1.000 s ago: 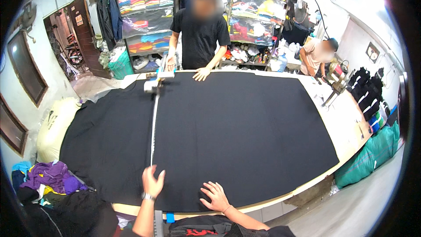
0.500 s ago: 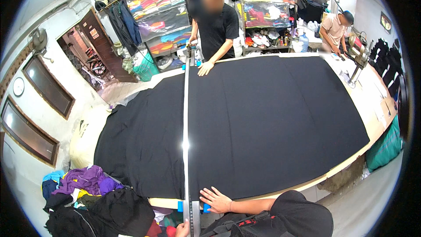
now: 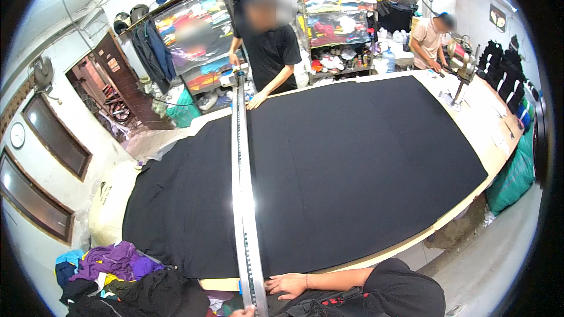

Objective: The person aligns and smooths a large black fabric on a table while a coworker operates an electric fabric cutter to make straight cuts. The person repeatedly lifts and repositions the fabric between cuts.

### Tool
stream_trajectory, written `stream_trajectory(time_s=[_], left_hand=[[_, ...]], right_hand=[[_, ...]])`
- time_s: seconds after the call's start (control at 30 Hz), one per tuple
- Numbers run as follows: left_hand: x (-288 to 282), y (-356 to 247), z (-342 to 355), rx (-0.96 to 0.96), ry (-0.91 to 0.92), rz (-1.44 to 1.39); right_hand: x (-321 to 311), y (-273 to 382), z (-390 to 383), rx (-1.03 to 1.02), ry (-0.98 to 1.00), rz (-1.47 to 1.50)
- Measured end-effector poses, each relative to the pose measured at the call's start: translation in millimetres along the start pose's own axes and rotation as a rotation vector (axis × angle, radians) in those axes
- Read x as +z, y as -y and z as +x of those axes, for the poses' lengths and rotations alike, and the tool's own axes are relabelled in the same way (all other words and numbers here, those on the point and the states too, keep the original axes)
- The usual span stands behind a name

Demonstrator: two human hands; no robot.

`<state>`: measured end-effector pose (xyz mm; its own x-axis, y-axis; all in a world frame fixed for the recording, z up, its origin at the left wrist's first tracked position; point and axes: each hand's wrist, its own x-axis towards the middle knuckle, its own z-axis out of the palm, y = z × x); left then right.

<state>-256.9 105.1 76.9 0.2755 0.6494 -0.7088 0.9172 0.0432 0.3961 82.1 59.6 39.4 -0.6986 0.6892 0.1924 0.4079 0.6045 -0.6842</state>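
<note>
A long, straight, silvery metal rail (image 3: 242,182), with a row of dark marks along it (gleaming brightly midway), spans the black cloth (image 3: 352,170) near to far, left of its middle. The cloth lies spread over the tabletop (image 3: 486,123), mostly smooth, slightly rumpled at left.

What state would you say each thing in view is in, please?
Cloth: spread out, creased at left
Rail: straight, spanning the cloth
Left hand: touching the rail, mostly out of frame
Right hand: back upward, beside the rail
Door: open
Clothes: piled loosely
Jug: upright
Green sack: bulging
</note>
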Motion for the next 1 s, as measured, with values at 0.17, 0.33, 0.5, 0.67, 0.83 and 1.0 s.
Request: stream_trajectory(time_s=[0.17, 0.33, 0.5, 0.67, 0.83, 1.0], left_hand=[[-11, -26, 99, 0.226, -0.805, -0.226], [-17, -43, 173, 0.232, -0.842, 0.339], [-74, -154, 170, 0.492, -1.070, -0.535], [-47, -334, 37, 1.022, -0.894, -0.589], [35, -421, -65, 1.266, -0.495, -0.331], [94, -412, -64, 1.185, 0.003, -0.519]], right_hand=[[-51, 33, -69, 0.351, -0.155, 0.167], [-97, 58, -121, 0.491, -0.390, 0.094], [-123, 77, -160, 0.504, -0.707, -0.077], [-136, 77, -153, 0.382, -0.753, 0.381], [-184, 95, -142, 0.486, -1.012, 1.321], [-253, 135, -208, 0.636, -1.623, 1.044]])
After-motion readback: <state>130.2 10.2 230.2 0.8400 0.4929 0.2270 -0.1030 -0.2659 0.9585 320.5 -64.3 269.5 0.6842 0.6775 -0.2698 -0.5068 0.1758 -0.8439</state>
